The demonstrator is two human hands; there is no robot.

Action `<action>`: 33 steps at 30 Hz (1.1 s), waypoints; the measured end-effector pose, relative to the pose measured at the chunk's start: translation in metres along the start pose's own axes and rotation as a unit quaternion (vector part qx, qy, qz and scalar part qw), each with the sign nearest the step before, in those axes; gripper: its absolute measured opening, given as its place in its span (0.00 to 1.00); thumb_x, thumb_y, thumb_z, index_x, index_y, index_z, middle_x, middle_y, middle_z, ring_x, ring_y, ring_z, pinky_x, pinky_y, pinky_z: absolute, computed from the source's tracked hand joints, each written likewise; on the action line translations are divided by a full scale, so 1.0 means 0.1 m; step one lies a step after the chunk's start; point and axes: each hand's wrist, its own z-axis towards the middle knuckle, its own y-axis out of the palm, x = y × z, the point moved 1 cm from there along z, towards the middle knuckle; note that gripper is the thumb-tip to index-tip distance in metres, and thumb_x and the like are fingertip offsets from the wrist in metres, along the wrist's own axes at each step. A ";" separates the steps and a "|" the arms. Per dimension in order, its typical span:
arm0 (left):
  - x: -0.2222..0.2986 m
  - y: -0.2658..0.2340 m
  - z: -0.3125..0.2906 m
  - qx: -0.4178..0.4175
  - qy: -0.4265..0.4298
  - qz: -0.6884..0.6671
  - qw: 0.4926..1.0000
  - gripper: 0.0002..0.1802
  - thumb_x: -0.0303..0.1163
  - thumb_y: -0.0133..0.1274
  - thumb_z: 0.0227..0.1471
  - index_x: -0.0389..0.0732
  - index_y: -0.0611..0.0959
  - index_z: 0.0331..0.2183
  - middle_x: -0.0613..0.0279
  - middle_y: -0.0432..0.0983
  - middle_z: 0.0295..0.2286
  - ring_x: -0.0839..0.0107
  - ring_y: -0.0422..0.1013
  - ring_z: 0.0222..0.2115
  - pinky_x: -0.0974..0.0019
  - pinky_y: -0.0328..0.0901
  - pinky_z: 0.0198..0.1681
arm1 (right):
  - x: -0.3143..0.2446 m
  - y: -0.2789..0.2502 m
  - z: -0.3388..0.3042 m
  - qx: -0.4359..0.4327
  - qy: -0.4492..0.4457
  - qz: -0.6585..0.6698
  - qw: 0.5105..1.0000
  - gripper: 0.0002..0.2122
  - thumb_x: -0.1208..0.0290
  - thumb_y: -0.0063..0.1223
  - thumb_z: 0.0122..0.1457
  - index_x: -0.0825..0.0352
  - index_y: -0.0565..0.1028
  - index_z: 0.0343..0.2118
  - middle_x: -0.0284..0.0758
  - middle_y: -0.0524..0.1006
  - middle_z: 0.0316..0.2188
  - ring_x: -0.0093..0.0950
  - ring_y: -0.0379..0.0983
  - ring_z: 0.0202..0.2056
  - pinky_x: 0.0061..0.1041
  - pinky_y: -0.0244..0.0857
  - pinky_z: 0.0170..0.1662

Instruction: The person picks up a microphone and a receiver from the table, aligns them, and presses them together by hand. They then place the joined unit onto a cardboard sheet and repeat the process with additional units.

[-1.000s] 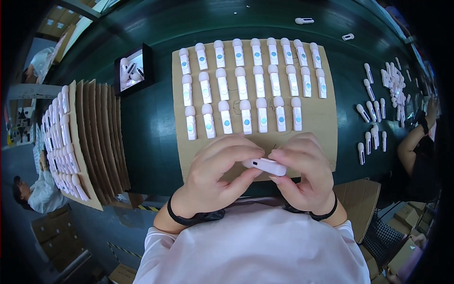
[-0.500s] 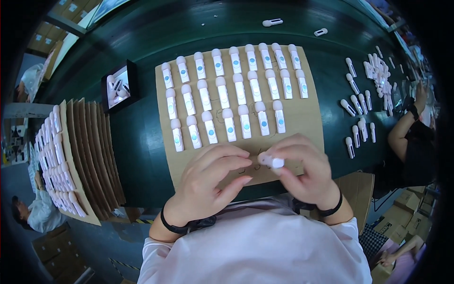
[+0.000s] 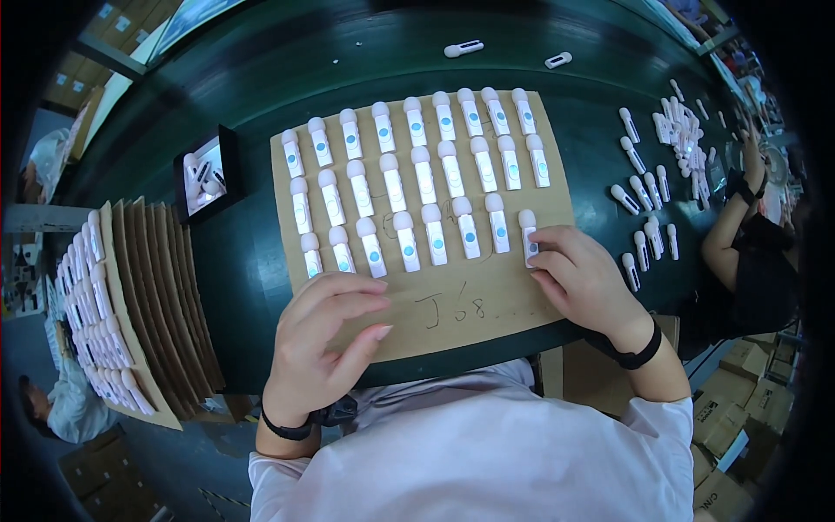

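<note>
Rows of small white wand-shaped devices (image 3: 424, 175) with rounded pale heads lie on a brown cardboard sheet (image 3: 391, 331); many have a blue round spot. At the right end of the nearest row, my right hand (image 3: 587, 283) pinches the lower part of one such white wand-shaped device (image 3: 528, 221), which lies against the cardboard. Its lower end is partly behind my fingers. My left hand (image 3: 322, 335) hovers over the sheet's near left part, thumb and fingers apart, with nothing in it. Beyond its fingertips are the nearest row's leftmost devices.
A black box (image 3: 228, 161) with several devices stands left of the sheet. Farther left, cardboard sheets (image 3: 165, 304) are stacked, devices on the outermost. A loose pile of devices (image 3: 683, 139) lies right, beside another person's arm (image 3: 724, 235). Two devices lie at the table's far side.
My right hand has moved right and set the device it held against the cardboard at the nearest row's end. My left hand has drawn away to the left. The whole view has shifted slightly.
</note>
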 end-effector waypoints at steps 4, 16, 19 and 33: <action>0.02 -0.07 0.05 -0.005 0.009 0.021 1.000 0.10 0.22 0.59 0.43 0.34 0.81 0.33 0.52 0.78 0.36 0.60 0.74 0.37 0.64 0.67 0.41 | 0.07 0.03 0.03 -0.004 -0.007 -0.004 1.000 0.09 0.80 0.60 0.48 0.66 0.73 0.32 0.40 0.73 0.42 0.37 0.74 0.38 0.30 0.69 0.40; 0.39 -0.31 0.62 -0.104 0.054 -0.157 0.981 0.06 0.25 0.58 0.47 0.35 0.81 0.31 0.52 0.79 0.32 0.65 0.74 0.34 0.67 0.67 0.39 | 0.33 -0.38 0.26 -0.018 0.011 0.033 0.999 0.13 0.79 0.61 0.47 0.66 0.74 0.38 0.40 0.72 0.45 0.41 0.72 0.45 0.31 0.68 0.47; 0.37 -0.26 0.92 -0.127 -0.084 -0.196 0.969 0.06 0.28 0.57 0.50 0.35 0.81 0.31 0.56 0.79 0.31 0.71 0.74 0.32 0.70 0.67 0.39 | 0.64 -0.56 0.39 0.007 0.040 0.017 0.999 0.15 0.78 0.61 0.47 0.66 0.73 0.40 0.40 0.72 0.45 0.41 0.71 0.47 0.31 0.67 0.49; -1.11 0.20 2.79 -0.076 -0.118 0.263 0.954 0.10 0.32 0.58 0.46 0.35 0.84 0.25 0.51 0.80 0.26 0.62 0.76 0.26 0.64 0.71 0.33 | 2.07 -0.25 1.70 0.009 0.180 -0.147 0.973 0.10 0.78 0.52 0.55 0.66 0.77 0.41 0.41 0.73 0.37 0.38 0.73 0.38 0.32 0.68 0.44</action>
